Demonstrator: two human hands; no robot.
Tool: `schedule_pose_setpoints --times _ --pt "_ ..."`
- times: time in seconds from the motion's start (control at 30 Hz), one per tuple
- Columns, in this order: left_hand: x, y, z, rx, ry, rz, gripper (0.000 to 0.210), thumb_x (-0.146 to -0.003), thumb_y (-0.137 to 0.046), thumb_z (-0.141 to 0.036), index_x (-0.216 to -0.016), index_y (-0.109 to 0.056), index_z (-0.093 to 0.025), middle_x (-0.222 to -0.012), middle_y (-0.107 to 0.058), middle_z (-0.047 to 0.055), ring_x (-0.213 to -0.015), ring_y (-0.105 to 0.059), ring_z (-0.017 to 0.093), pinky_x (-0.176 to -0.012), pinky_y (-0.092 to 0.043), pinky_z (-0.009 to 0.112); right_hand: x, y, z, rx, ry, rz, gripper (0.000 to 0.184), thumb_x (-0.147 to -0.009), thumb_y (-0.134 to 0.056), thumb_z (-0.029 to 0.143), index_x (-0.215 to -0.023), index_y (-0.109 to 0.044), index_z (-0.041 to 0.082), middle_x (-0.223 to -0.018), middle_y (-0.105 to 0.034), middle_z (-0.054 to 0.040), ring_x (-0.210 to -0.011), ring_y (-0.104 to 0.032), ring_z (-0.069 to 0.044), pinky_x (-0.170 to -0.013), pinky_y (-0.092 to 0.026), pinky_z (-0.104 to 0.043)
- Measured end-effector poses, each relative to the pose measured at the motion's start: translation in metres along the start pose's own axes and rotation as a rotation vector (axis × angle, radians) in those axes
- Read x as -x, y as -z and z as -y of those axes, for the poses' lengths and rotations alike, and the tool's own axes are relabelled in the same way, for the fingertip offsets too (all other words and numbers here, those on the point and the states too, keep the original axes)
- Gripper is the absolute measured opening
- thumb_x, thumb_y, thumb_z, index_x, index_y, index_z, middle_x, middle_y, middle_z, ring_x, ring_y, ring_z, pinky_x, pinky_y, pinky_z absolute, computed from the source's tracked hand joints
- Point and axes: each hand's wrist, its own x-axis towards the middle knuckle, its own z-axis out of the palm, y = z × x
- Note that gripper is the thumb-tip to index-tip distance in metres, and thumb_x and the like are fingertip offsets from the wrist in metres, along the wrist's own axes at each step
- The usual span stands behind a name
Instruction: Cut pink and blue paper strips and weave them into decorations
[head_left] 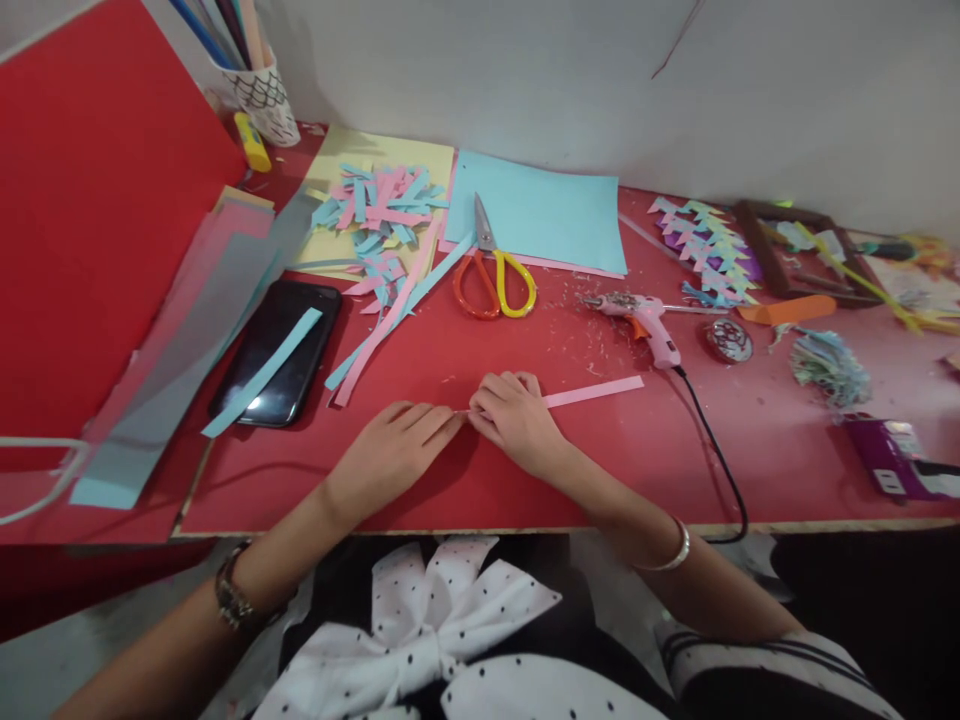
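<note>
A narrow pink paper strip (596, 392) lies low over the red tabletop, its free end stretching out to the right. My right hand (514, 415) is closed on this strip, fingers bent around it. The strip's left end runs to the fingertips of my left hand (397, 450), which pinch it close beside the right fingers. Most of the paper between the hands is hidden. Scissors (495, 265) with red and yellow handles rest beyond my hands. A pink glue gun (641, 322) lies to their right, and a blue strip (262, 372) lies across a black phone (289, 310) at left.
Cut pink and blue paper pieces (382, 205) are heaped on yellow sheets (427, 150). Blue sheets (540, 205) lie alongside. The glue gun's cord (709, 440) drops over the front edge. A patterned cup (266, 100) stands back left; a brown frame (810, 250) lies back right.
</note>
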Motion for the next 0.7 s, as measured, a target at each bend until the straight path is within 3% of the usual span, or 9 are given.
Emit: schedule_pose_setpoints --times 0.13,0.37,0.7 --pt "0.005 -0.001 -0.003 -0.013 -0.03 0.047 0.033 -0.084 -0.036 -0.008 -0.108 -0.058 -0.016 -0.094 -0.066 0.005 -0.083 -0.06 0.016 -0.07 -0.045 0.028 0.0 0.001 0.001 -0.015 -0.01 0.005 0.021 -0.086 -0.046 0.029 -0.073 -0.059 0.017 -0.077 -0.058 -0.0021 -0.074 -0.045 -0.015 -0.073 -0.022 -0.029" --pt "0.007 0.0 -0.007 -0.012 0.014 -0.009 0.031 -0.085 -0.046 -0.032 -0.108 -0.059 -0.017 -0.098 -0.067 0.003 -0.081 -0.06 0.016 -0.069 -0.044 0.03 0.001 -0.002 0.0 -0.06 -0.029 -0.01 0.02 -0.085 -0.046 0.028 -0.071 -0.056 0.018 -0.078 -0.057 -0.0017 -0.074 -0.044 -0.015 -0.074 -0.022 -0.03" --pt "0.019 -0.003 -0.001 0.044 0.073 -0.063 0.032 -0.088 -0.038 -0.034 -0.102 -0.062 -0.018 -0.09 -0.069 0.005 -0.08 -0.06 0.017 -0.069 -0.043 0.031 0.003 0.002 -0.001 -0.104 -0.038 0.005 0.016 -0.081 -0.047 0.029 -0.071 -0.053 0.018 -0.079 -0.056 -0.0015 -0.077 -0.045 -0.015 -0.079 -0.022 -0.031"
